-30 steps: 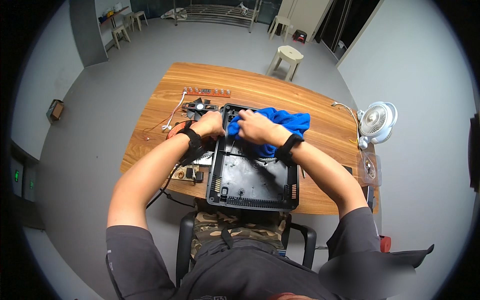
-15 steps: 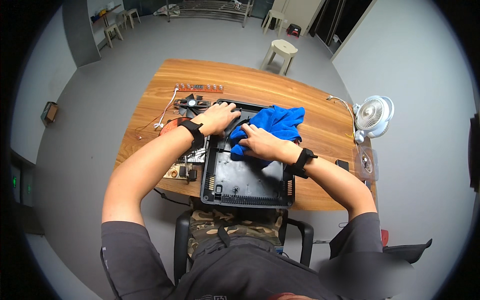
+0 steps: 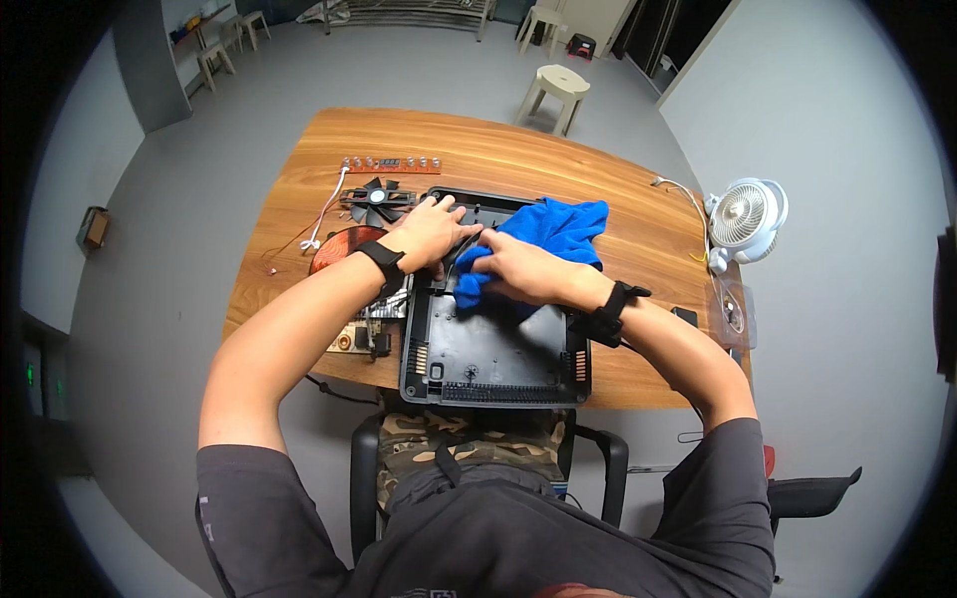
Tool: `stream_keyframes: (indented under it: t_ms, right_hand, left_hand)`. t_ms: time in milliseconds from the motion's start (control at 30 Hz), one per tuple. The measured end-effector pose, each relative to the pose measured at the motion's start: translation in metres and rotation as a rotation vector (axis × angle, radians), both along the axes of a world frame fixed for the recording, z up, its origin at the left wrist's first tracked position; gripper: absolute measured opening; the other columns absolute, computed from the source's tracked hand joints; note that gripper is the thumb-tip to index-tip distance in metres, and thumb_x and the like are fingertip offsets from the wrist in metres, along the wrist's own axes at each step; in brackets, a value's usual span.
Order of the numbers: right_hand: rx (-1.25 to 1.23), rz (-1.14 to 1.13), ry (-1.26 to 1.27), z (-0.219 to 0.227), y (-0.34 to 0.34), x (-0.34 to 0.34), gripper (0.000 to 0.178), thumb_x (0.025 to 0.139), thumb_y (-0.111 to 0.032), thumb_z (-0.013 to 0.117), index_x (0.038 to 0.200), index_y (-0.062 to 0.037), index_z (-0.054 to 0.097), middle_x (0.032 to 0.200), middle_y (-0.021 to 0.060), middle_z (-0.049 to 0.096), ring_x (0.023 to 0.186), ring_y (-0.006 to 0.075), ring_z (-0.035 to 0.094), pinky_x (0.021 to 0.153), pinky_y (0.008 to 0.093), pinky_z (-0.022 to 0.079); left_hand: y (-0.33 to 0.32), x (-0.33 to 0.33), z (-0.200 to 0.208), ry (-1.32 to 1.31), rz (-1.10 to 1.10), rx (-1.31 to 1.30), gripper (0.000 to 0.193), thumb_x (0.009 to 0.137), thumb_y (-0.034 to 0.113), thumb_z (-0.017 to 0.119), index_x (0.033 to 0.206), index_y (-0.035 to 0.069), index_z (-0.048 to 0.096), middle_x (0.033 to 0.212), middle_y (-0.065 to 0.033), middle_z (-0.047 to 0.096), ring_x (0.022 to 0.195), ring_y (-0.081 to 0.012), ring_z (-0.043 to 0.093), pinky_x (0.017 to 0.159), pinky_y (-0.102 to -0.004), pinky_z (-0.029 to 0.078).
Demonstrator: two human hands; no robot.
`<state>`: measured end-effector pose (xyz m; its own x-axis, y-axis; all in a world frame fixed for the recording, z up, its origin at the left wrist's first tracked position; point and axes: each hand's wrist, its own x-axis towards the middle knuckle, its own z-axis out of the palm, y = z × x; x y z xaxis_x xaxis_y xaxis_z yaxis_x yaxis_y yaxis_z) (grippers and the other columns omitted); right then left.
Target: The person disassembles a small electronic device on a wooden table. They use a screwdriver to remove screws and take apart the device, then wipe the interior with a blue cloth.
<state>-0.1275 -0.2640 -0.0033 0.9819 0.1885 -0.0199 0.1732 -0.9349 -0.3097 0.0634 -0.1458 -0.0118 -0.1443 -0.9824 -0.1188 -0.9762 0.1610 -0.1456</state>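
A black plastic appliance housing (image 3: 478, 349) lies with its hollow side up at the table's near edge. My left hand (image 3: 432, 235) rests over its left wall, fingers spread and reaching inside; the thumb is partly hidden. In my right hand (image 3: 523, 267) a blue cloth (image 3: 560, 231) is bunched, its lower part pressed into the middle of the housing. The loose part of the cloth spreads over the housing's far right corner. The fingertips under the cloth are hidden.
Left of the housing lie a black fan (image 3: 376, 196), a copper-coloured coil (image 3: 344, 249) and a circuit board (image 3: 351, 337). A strip board (image 3: 394, 164) with wires sits farther back. On the right stand a white fan (image 3: 746, 219) and a clear plastic box (image 3: 733, 309).
My right hand has shifted slightly left and farther from me, moving with the cloth. The left hand stays at the housing's left wall. The whole view has tilted a little.
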Motion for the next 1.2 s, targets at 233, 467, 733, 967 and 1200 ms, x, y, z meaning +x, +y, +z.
stream_keyframes:
  t_ms: [233, 467, 733, 967, 1200]
  right_hand:
    - [-0.192, -0.031, -0.163, -0.011, 0.026, 0.013, 0.025, 0.088, -0.028, 0.071, 0.104, -0.0086, 0.074, 0.13, 0.02, 0.05, 0.122, 0.0362, 0.05, 0.092, 0.0448, 0.048]
    - [-0.414, 0.085, -0.164, -0.01, 0.04, 0.011, 0.021, 0.09, -0.027, 0.062, 0.098, -0.0148, 0.077, 0.129, 0.0169, 0.051, 0.119, 0.0308, 0.051, 0.088, 0.0403, 0.048]
    - [-0.04, -0.015, -0.022, 0.021, -0.006, 0.004, 0.038, 0.086, -0.017, 0.074, 0.122, -0.0101, 0.066, 0.121, 0.0176, 0.053, 0.115, 0.0371, 0.057, 0.094, 0.0447, 0.052]
    - [0.11, -0.144, 0.033, -0.007, -0.018, -0.024, 0.05, 0.09, -0.025, 0.072, 0.131, -0.0019, 0.055, 0.121, 0.0237, 0.054, 0.111, 0.0416, 0.058, 0.098, 0.046, 0.049]
    - [-0.174, -0.023, 0.059, -0.023, -0.021, -0.02, 0.027, 0.09, -0.019, 0.067, 0.112, -0.0045, 0.069, 0.126, 0.0176, 0.053, 0.116, 0.0342, 0.055, 0.098, 0.0435, 0.049]
  left_hand:
    - [-0.002, 0.011, -0.021, -0.08, 0.009, -0.048, 0.055, 0.088, 0.017, 0.065, 0.142, 0.023, 0.058, 0.148, -0.0115, 0.053, 0.131, -0.0345, 0.048, 0.103, -0.0468, 0.044]
    - [0.0, 0.007, -0.015, -0.015, 0.025, -0.032, 0.067, 0.086, 0.023, 0.069, 0.15, 0.025, 0.051, 0.145, -0.0117, 0.053, 0.132, -0.0342, 0.047, 0.105, -0.051, 0.044]
    - [-0.003, 0.0, 0.0, -0.087, 0.024, 0.055, 0.083, 0.071, 0.037, 0.085, 0.148, 0.026, 0.054, 0.142, -0.009, 0.055, 0.131, -0.0331, 0.048, 0.103, -0.0494, 0.045]
    - [-0.007, 0.002, -0.01, -0.033, 0.026, 0.026, 0.11, 0.051, 0.041, 0.094, 0.151, 0.023, 0.05, 0.139, -0.009, 0.056, 0.13, -0.0319, 0.048, 0.1, -0.0474, 0.047]
    - [-0.004, 0.0, -0.006, -0.051, 0.038, 0.031, 0.116, 0.049, 0.043, 0.094, 0.153, 0.025, 0.046, 0.142, -0.0091, 0.054, 0.132, -0.0323, 0.048, 0.103, -0.0498, 0.045]
